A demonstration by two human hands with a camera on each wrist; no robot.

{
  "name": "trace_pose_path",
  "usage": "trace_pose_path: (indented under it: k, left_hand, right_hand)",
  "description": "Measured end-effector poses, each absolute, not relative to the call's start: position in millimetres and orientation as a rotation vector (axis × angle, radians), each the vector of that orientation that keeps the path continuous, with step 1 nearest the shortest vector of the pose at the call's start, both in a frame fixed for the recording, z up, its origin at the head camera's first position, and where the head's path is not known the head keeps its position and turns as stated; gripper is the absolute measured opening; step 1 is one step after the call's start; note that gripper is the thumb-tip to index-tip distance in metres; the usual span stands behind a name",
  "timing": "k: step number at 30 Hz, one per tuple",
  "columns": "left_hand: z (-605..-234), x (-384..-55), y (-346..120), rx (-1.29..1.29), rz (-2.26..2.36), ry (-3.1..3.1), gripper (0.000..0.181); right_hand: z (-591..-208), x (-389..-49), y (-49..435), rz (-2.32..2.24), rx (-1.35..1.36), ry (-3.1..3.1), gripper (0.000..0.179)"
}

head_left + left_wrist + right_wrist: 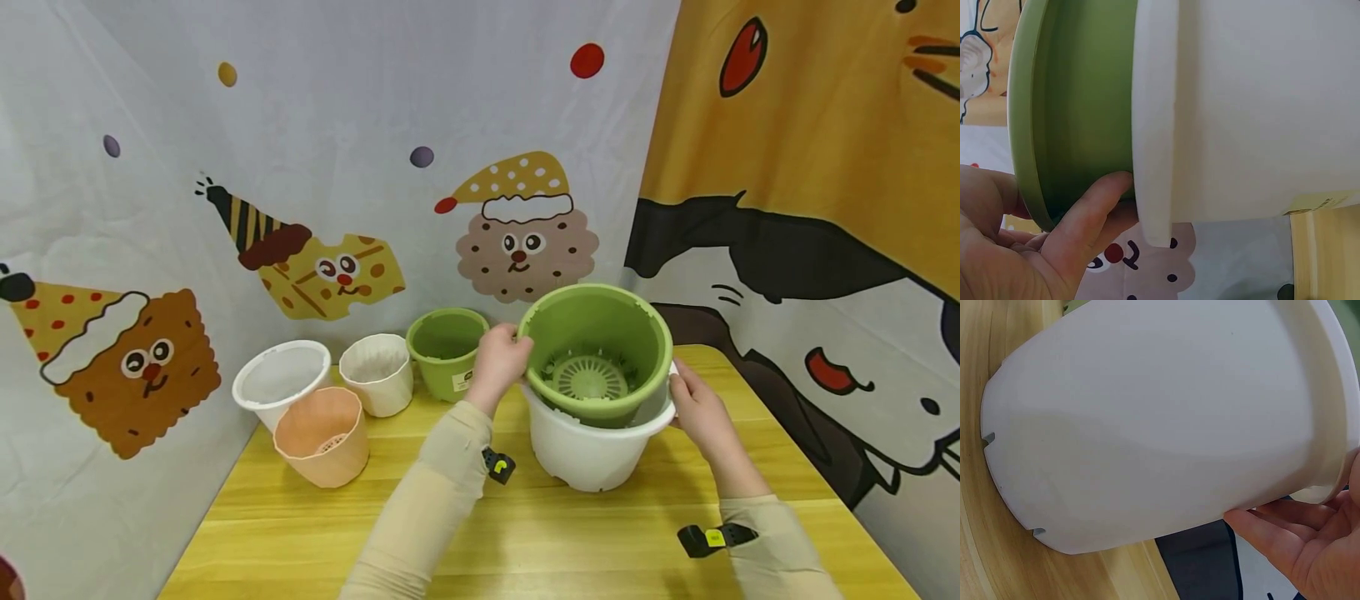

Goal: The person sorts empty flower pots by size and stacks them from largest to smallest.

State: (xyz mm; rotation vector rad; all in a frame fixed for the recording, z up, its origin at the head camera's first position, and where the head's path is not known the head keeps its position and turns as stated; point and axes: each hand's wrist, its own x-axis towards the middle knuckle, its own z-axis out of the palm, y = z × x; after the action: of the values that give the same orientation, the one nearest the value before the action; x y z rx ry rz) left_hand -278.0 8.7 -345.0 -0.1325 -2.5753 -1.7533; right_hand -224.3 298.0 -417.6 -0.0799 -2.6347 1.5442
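A large green flower pot (596,350) sits partly inside a large white flower pot (588,454), its rim standing above the white one. My left hand (501,362) pinches the green pot's rim at its left side; in the left wrist view the fingers (1094,209) reach under that rim, close to the white edge. On the other side my right hand (701,408) grips the white pot's rim, with fingertips against its outer wall in the right wrist view. The white pot's notched base (1010,487) is near the wooden surface; whether it touches cannot be told.
Left of the hands stand a smaller green pot (448,354) with a label, a cream pot (377,375), a peach pot (322,437) and a white round-rimmed pot (281,379). All are on the wooden table (525,550). Printed curtains (360,100) hang behind it.
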Motion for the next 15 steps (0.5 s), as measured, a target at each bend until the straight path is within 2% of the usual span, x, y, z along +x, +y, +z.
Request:
trace_pose_path:
  k: [15]
  left_hand:
    - [-350.6, -280.9, 17.2, -0.143, -1.604, -2.644, 0.022]
  right_hand:
    - [-418.4, -224.0, 297.4, 1.568, -0.087, -2.627, 0.066]
